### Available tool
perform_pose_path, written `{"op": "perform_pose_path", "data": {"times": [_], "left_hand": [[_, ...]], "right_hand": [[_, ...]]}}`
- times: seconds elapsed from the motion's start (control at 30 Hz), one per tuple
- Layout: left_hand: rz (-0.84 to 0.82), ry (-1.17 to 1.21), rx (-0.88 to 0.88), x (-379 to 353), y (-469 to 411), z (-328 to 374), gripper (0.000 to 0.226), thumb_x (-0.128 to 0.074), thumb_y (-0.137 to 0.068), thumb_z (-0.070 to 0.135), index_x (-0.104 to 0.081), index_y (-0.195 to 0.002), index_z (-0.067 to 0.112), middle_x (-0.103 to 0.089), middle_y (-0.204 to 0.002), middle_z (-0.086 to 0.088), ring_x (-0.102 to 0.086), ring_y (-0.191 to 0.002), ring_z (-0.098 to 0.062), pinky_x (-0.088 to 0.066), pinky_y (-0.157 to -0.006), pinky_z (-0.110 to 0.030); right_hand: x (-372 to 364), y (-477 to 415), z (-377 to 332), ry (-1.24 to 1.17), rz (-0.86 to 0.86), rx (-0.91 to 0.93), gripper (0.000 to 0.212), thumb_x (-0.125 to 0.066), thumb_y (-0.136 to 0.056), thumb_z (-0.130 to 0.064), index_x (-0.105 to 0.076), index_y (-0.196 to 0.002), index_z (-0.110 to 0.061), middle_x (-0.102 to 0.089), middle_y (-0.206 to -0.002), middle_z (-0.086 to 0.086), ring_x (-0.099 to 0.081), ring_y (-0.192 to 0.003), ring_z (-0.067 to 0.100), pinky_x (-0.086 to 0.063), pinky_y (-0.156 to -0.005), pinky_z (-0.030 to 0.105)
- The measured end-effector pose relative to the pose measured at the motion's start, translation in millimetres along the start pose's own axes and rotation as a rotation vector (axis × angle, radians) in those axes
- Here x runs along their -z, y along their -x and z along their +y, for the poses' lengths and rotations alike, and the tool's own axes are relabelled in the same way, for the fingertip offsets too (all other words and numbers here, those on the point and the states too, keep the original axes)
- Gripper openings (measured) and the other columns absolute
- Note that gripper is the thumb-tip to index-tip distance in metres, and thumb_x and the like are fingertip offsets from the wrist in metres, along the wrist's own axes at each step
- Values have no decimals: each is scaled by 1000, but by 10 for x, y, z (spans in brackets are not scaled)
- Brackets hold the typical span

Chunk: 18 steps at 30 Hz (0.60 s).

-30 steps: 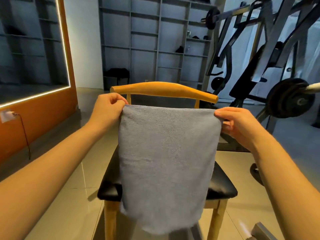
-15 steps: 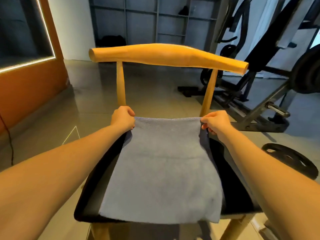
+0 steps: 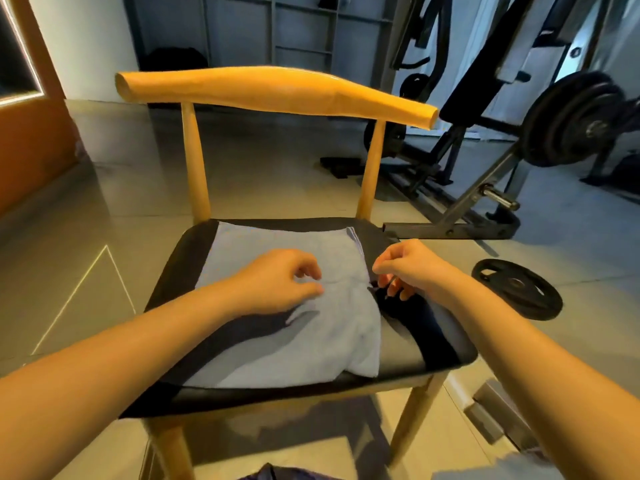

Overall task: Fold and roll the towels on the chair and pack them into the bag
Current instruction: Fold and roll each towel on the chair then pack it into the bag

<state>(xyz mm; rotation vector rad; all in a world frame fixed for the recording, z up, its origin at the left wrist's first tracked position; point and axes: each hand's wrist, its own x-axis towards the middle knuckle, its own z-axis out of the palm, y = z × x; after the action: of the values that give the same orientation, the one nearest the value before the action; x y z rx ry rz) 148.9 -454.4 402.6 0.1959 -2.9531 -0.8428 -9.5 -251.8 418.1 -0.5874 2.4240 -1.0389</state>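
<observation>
A grey-blue towel [image 3: 311, 334] lies spread flat on the black seat of a wooden chair [image 3: 277, 91], with a small crease near its middle. My left hand [image 3: 277, 282] rests palm down on the middle of the towel, fingers loosely curled. My right hand [image 3: 405, 268] hovers at the towel's right edge with its fingertips at the hem. Whether they pinch the cloth I cannot tell. A bit of dark cloth [image 3: 273, 474] shows at the bottom edge; I cannot tell whether it is the bag.
A loose weight plate [image 3: 516, 289] lies on the tiled floor right of the chair. Behind it stands a weight machine [image 3: 485, 188] with loaded plates [image 3: 571, 119]. Grey shelving lines the back wall. An orange wall [image 3: 31, 150] is at the left.
The towel went from hanging in front of me to lying flat on the seat. Both hands let go of its far corners and came back to its middle and right edge.
</observation>
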Motion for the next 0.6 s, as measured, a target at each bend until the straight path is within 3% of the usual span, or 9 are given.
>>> {"op": "perform_pose_path", "data": {"times": [0.07,0.13,0.23,0.33,0.5,0.6], "left_hand": [[-23,-120,-69,-196,220,186,39,-60,-96,52,-64,-125,28,-61,-123,6,-57,-112,-13,-50,-99,-38],[-12,-312,-80,-384,402,252,51,-47,-100,58,-54,-141,27,-52,-142,1,-48,-129,-20,-40,-110,-39],[-64,-439,30,-600,571,160,64,-24,-104,62,-20,-161,32,-16,-168,-1,-14,-154,-23,-12,-125,-42],[-105,-445,65,-690,624,65,68,-12,-100,66,0,-161,38,5,-170,3,5,-157,-19,1,-127,-44],[-32,-470,34,-769,649,10,73,-2,-95,68,1,-161,38,3,-170,5,5,-157,-17,4,-126,-41],[-4,-457,30,-785,645,-6,67,-6,-100,63,-1,-161,38,1,-170,6,3,-157,-16,3,-126,-40]], "right_hand": [[-12,352,69,46,-74,-36,15,-66,-97,-18,-71,-94,-4,-74,-76,13,-65,-54,17,-49,-47,26],[-71,668,142,60,-141,-74,18,-63,-99,-19,-71,-97,-3,-74,-72,11,-64,-55,18,-50,-48,26],[-214,1032,263,22,-244,-142,24,-57,-102,-16,-67,-106,5,-74,-74,18,-61,-55,22,-52,-50,27],[-388,1245,364,-68,-282,-158,27,-53,-104,-15,-62,-113,9,-74,-80,23,-61,-51,22,-51,-48,28],[-709,1370,457,-445,-158,-114,19,-58,-103,-14,-60,-111,3,-75,-89,23,-67,-55,24,-55,-48,29],[-825,1377,483,-642,-129,-142,16,-59,-102,-11,-63,-111,1,-76,-94,23,-72,-62,24,-58,-52,30]]}}
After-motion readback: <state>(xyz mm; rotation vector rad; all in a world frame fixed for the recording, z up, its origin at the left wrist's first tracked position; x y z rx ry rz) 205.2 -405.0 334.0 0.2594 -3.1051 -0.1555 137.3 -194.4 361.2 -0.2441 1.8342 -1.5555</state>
